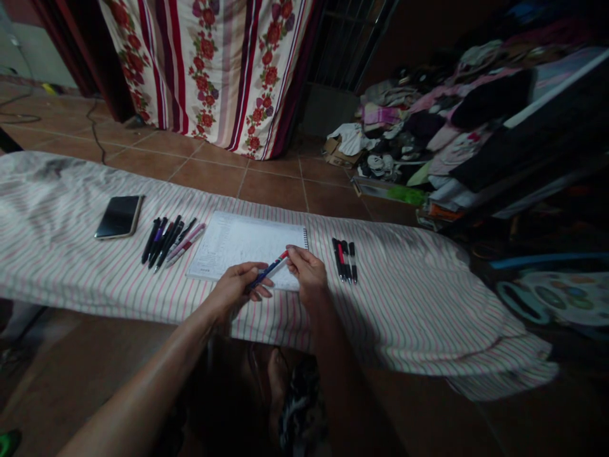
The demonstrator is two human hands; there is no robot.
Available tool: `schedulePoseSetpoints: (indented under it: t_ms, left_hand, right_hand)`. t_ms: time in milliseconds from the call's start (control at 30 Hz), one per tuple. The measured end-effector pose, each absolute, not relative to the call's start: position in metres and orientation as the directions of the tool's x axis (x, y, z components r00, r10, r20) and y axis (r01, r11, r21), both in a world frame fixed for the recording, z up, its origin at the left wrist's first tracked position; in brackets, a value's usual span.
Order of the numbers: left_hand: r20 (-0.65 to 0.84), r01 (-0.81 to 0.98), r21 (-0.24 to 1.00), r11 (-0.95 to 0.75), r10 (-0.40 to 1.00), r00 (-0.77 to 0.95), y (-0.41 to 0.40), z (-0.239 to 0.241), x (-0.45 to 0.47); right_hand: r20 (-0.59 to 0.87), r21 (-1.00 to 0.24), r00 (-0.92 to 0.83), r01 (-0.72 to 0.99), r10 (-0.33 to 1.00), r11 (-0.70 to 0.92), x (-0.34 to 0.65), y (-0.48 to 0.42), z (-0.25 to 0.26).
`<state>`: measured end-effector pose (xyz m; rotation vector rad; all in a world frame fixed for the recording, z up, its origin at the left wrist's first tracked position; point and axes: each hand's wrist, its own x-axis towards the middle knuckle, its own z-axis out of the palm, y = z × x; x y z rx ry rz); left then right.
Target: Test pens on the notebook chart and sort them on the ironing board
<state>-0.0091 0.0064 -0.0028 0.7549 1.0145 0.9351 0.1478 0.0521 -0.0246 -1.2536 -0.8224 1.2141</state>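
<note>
Over a spiral notebook [247, 238], both my hands hold one dark blue pen [269, 270] with a red end. My left hand [240, 282] grips its lower blue part. The fingers of my right hand [307, 270] are pinched at the red upper end. Whether that end is a cap or part of the barrel is too small to tell. Left of the notebook lies a group of several pens [164, 244], mostly black, with pinkish ones at its right side. To the right of the notebook, several more pens [345, 260], black and red, lie side by side.
A striped cloth [419, 285] covers the long, low surface. A phone [118, 217] lies on it at the left. Beyond are a tiled floor [271, 187], a floral curtain [209, 70] and a heap of clothes [428, 120]. My foot [276, 377] shows below the front edge.
</note>
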Motion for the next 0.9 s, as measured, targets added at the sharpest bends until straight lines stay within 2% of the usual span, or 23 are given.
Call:
schedulePoseSetpoints:
  t_ms: [167,367,567,667,800,900]
  left_hand:
    - [-0.334,-0.349,0.832,0.432,0.891,0.306,0.005,0.004,-0.011]
    - [-0.300,-0.321,0.865,0.386,0.910,0.288,0.002,-0.008,-0.009]
    - [-0.317,-0.397,0.834,0.382,0.922,0.222,0.003,-0.022,-0.001]
    - [-0.308,-0.428,0.827,0.364,0.931,0.197,0.004,-0.024,0.001]
    - [-0.289,-0.390,0.844,0.369,0.924,0.249,0.001,-0.013,0.001]
    - [-0.259,-0.369,0.859,0.355,0.923,0.286,-0.001,-0.001,0.002]
  right_hand:
    - [-0.178,-0.948,0.201,-0.297,0.963,-0.114,0.149,0.052,-0.025]
    - [-0.064,-0.971,0.245,-0.237,0.967,-0.005,0.140,0.049,-0.019]
    - [0.180,-0.981,0.191,-0.040,0.965,0.191,0.136,0.043,-0.012]
    - [0.312,-0.945,0.116,0.144,0.943,0.295,0.139,0.040,-0.012]
    - [0.487,-0.758,-0.068,0.462,0.870,0.461,0.143,0.038,-0.013]
    - [0.499,-0.649,-0.185,0.568,0.847,0.506,0.144,0.037,-0.014]
